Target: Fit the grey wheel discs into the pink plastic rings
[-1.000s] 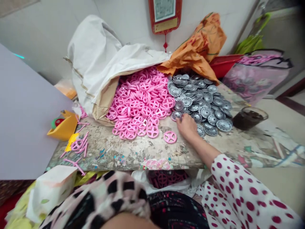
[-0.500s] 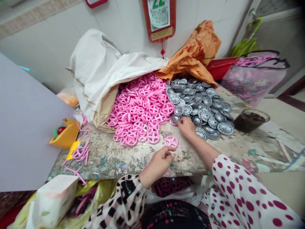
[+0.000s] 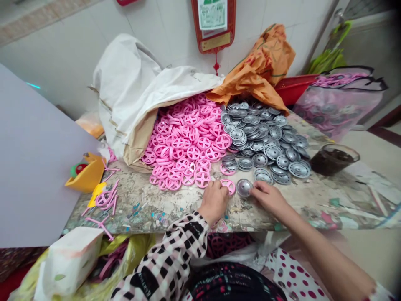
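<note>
My left hand (image 3: 215,201) is closed at the left edge of a pink four-spoked plastic wheel (image 3: 231,187), which rests low over the worktable. Just to its right, my right hand (image 3: 268,195) pinches a silver-grey plastic hubcap disc (image 3: 244,188) by its right rim. The disc's round face is turned up, and a small gap separates it from the wheel. Behind my left hand spreads a heap of pink wheels (image 3: 184,144), spilling from a white sack (image 3: 125,79). A heap of grey discs (image 3: 272,150) lies beyond my right hand.
An orange sack (image 3: 260,67) lies behind the grey discs. A cup of dark liquid (image 3: 335,161) stands at the right. Pink stick-like parts (image 3: 108,198) and a yellow scoop-shaped piece (image 3: 87,173) lie at the left. The worktable's front edge (image 3: 175,230) is close to my body.
My right hand has come back from the grey heap toward the front with a grey disc. My left hand has moved slightly up and closed on the single pink wheel.
</note>
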{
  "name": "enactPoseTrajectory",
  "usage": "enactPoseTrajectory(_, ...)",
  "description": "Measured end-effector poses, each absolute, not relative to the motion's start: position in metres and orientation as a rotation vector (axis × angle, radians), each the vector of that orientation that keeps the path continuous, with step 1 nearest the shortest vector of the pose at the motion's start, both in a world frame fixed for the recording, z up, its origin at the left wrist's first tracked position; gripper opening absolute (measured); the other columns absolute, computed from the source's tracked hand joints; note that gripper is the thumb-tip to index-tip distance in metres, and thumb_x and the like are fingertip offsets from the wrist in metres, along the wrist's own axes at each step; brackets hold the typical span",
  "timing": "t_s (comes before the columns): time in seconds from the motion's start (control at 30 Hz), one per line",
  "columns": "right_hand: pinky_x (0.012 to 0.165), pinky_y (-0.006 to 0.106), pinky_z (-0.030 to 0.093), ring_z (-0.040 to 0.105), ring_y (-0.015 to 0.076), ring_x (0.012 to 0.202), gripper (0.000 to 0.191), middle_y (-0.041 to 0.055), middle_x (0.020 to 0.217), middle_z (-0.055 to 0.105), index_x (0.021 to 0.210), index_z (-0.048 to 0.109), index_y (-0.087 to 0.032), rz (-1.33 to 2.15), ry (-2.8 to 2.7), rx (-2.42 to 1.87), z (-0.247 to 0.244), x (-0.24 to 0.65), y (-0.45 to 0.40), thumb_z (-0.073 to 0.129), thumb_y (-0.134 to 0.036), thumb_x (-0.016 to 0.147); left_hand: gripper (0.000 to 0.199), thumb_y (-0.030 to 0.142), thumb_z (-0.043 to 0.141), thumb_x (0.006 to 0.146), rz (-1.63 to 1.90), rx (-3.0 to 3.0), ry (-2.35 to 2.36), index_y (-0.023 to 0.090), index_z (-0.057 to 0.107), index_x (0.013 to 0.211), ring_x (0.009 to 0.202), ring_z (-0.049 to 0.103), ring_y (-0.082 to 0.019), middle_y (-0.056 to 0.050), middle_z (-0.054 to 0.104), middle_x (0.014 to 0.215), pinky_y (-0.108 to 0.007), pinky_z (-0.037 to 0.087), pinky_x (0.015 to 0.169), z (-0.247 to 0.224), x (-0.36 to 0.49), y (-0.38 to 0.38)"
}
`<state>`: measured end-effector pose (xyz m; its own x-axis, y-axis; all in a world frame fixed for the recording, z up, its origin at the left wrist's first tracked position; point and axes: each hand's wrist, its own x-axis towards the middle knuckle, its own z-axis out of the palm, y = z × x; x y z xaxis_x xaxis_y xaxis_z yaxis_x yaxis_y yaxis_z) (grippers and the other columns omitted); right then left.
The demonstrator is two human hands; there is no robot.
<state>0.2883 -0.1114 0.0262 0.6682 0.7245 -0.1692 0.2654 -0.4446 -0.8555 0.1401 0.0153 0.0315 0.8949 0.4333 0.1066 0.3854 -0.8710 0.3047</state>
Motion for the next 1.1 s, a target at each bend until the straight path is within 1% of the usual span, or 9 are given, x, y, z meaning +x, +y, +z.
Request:
enactPoseTrajectory(0.1,0.042,0.022,0.031,0.046,0.0118,0.041,0.027,-0.0058,0.045,0.049,0.065,0.04,-0.023,0.921,-0.508,-1.777,0.022,0.278,-0.127,0.056,-0.044,0.062,0.01,0.021,0.053,0.083,0.422,2.504,0.672,0.018,0.062,0.079,0.091,0.049,-0.019,-0.005,0.058,0.087,-0.035,0.041,0.086,0.031,0.138,0.012)
enactPoseTrajectory(0.2,0.041,0.021,0.034,0.051,0.0119,0.044,0.037,-0.007,0.051,0.051,0.074,0.045,-0.023,0.875,-0.401,-1.588,0.025,0.27,-0.126,0.068,-0.044,0.056,0.009,0.025,0.056,0.081,0.517,1.804,0.801,0.017,0.056,0.076,0.074,0.052,-0.013,-0.001,0.055,0.073,-0.029,0.045,0.075,0.035,0.133,0.008)
enactPoseTrajectory(0.3,0.049,0.024,0.043,0.056,0.0136,0.054,0.038,-0.003,0.065,0.058,0.09,0.054,-0.021,0.755,-0.509,-1.486,0.029,0.256,-0.118,0.069,-0.045,0.064,0.021,0.033,0.065,0.075,0.434,1.111,0.77,0.017,0.051,0.077,0.063,0.055,-0.011,0.002,0.055,0.069,-0.026,0.048,0.065,0.041,0.128,0.001)
enactPoseTrajectory(0.4,0.067,0.03,0.049,0.061,0.0177,0.074,0.03,0.0041,0.085,0.064,0.102,0.059,-0.021,0.587,-0.72,-1.545,0.03,0.236,-0.114,0.058,-0.041,0.079,0.035,0.034,0.076,0.065,0.378,0.798,0.729,0.017,0.052,0.085,0.064,0.059,-0.011,0.0,0.061,0.074,-0.025,0.05,0.064,0.047,0.122,-0.007)
enactPoseTrajectory(0.5,0.08,0.035,0.048,0.06,0.0207,0.087,0.027,0.0078,0.094,0.064,0.106,0.062,-0.021,0.369,-0.982,-1.673,0.032,0.217,-0.116,0.047,-0.034,0.088,0.041,0.031,0.081,0.06,0.409,0.768,0.71,0.016,0.055,0.088,0.066,0.062,-0.011,-0.001,0.064,0.08,-0.023,0.051,0.062,0.048,0.115,-0.014)
enactPoseTrajectory(0.63,0.078,0.035,0.047,0.057,0.0221,0.088,0.034,0.0108,0.096,0.058,0.117,0.06,-0.02,0.2,-1.12,-1.784,0.038,0.21,-0.123,0.047,-0.034,0.088,0.04,0.03,0.082,0.058,0.411,0.791,0.705,0.015,0.054,0.084,0.063,0.061,-0.011,0.0,0.063,0.077,-0.023,0.052,0.059,0.05,0.105,-0.018)
enactPoseTrajectory(0.73,0.08,0.033,0.048,0.058,0.0206,0.09,0.038,0.0089,0.102,0.061,0.121,0.056,-0.021,0.382,-1.089,-1.752,0.043,0.214,-0.124,0.052,-0.036,0.086,0.039,0.029,0.08,0.06,0.368,0.807,0.689,0.016,0.053,0.084,0.061,0.061,-0.01,0.0,0.064,0.077,-0.022,0.052,0.058,0.053,0.1,-0.018)
enactPoseTrajectory(0.93,0.077,0.031,0.047,0.06,0.0191,0.084,0.022,0.0028,0.092,0.067,0.102,0.061,-0.023,0.621,-0.927,-1.676,0.035,0.208,-0.12,0.055,-0.032,0.082,0.037,0.03,0.079,0.058,0.373,0.913,0.719,0.016,0.051,0.079,0.05,0.056,-0.009,0.003,0.059,0.063,-0.02,0.047,0.048,0.055,0.097,-0.023)
enactPoseTrajectory(1.1,0.072,0.03,0.046,0.059,0.0177,0.079,0.022,0.0017,0.084,0.065,0.1,0.063,-0.024,0.801,-1.149,-1.677,0.023,0.213,-0.125,0.052,-0.036,0.085,0.03,0.032,0.074,0.061,0.207,1.115,0.812,0.017,0.053,0.078,0.056,0.055,-0.011,0.002,0.059,0.067,-0.021,0.044,0.05,0.05,0.076,-0.02)
